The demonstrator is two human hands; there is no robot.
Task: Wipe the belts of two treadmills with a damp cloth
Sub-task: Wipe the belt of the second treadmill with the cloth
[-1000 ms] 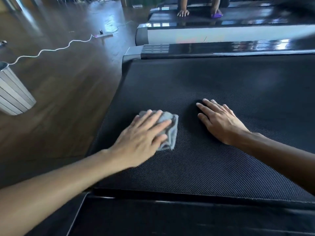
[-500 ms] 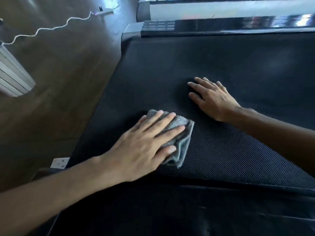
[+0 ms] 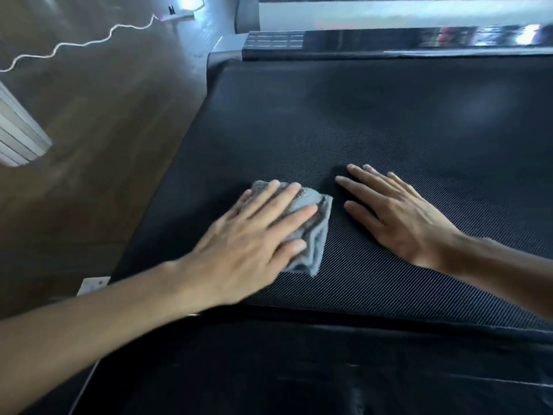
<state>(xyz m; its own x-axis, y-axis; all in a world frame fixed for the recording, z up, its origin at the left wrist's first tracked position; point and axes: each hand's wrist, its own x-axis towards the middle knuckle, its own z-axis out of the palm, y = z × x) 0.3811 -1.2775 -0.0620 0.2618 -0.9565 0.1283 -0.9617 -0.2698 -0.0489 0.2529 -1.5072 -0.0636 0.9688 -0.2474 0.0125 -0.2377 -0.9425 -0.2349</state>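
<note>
Pressing a folded grey cloth [image 3: 318, 235] flat onto a black treadmill belt [image 3: 359, 121], the person's left hand [image 3: 248, 235] lies with its fingers straight and slightly spread. They are not curled round the fabric. Palm and fingers cover most of the cloth; only a strip between the fingers and the creased edge on the thumb side show.

Just beside that edge, apart from the cloth, the right hand [image 3: 401, 217] rests palm down on the bare belt, fingers straight and holding nothing.

Beyond both sets of fingertips the belt runs to a glossy side rail [image 3: 389, 43], with a second treadmill [image 3: 389, 10] past it. Behind the wrists lies the dark near frame [image 3: 329, 369]. Out past the little-finger side of the left hand is a brown wooden floor [image 3: 89, 175], crossed by a wavy white cable [image 3: 74, 46], with a pale ribbed object [image 3: 18, 139] at the picture's edge.

The cloth looks soft, light and limp, and its layers are loosely folded. On this finely ribbed, grippy surface a damp cloth will probably drag rather than glide, and its folds may roll or bunch under a push. A flat palm over the middle, with fingertips reaching the leading edge, seems the surest hold. The belt itself may shift on its rollers, so the flat right hand likely serves as a brace.
</note>
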